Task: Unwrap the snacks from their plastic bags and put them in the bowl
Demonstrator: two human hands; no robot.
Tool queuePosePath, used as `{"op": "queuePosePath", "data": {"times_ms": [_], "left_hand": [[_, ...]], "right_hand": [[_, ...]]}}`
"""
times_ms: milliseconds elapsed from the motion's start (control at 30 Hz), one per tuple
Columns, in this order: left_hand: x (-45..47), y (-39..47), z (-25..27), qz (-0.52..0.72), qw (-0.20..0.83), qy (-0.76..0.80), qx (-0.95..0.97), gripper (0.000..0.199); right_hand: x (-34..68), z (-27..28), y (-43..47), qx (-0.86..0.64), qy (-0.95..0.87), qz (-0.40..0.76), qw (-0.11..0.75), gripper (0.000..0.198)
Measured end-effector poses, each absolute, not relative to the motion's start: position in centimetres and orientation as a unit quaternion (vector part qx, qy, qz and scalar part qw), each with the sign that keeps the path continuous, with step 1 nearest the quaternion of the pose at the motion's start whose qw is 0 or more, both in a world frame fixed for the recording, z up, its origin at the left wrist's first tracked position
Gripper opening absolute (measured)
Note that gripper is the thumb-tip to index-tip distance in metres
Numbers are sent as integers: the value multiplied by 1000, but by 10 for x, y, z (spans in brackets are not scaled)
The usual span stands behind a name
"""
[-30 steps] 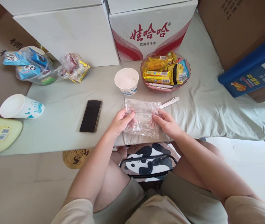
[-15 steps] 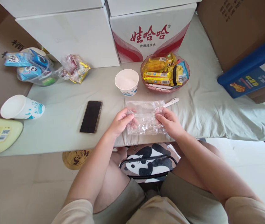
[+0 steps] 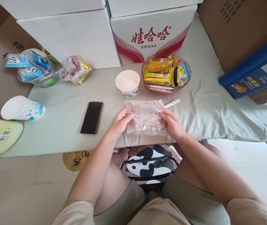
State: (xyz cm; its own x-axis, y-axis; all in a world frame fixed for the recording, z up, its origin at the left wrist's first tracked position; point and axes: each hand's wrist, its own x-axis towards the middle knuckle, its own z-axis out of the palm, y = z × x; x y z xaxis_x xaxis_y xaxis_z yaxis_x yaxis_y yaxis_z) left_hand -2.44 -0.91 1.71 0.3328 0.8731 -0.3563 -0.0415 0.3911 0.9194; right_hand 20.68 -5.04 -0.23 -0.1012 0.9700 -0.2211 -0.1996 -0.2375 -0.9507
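Between my two hands a clear plastic bag (image 3: 145,117) is spread out just above the table's front edge. My left hand (image 3: 121,122) pinches its left side between thumb and fingers. At the right side my right hand (image 3: 171,122) pinches the bag too, with some fingers behind the film. A white plastic utensil (image 3: 172,103) sticks out behind the bag on the right, its far part hidden. Just beyond the bag stands a white paper cup (image 3: 127,83) with white contents, upright. A black phone (image 3: 91,117) lies to the left of my left hand.
A pink glass bowl (image 3: 165,91) of yellow snack packs stands at the back right. White boxes (image 3: 67,40) line the back. At the left are a paper cup on its side (image 3: 23,107), a pale green bottle (image 3: 2,136) and snack packets (image 3: 75,70). A blue box (image 3: 253,68) stands right.
The bag has shifted slightly to the left. My right hand has moved a little outward along its right side. My left hand has barely moved.
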Motion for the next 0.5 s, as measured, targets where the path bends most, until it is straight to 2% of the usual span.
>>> {"op": "queuePosePath", "data": {"times_ms": [200, 333, 500], "left_hand": [[-23, -7, 17, 370, 678, 493, 400, 38], [-23, -4, 15, 412, 668, 497, 371, 38], [-22, -3, 15, 456, 647, 508, 341, 35]], "right_hand": [[204, 4, -49, -477, -405, 617, 476, 24], [202, 5, -47, -515, -415, 606, 441, 22], [202, 2, -46, -508, -458, 606, 405, 35]]}}
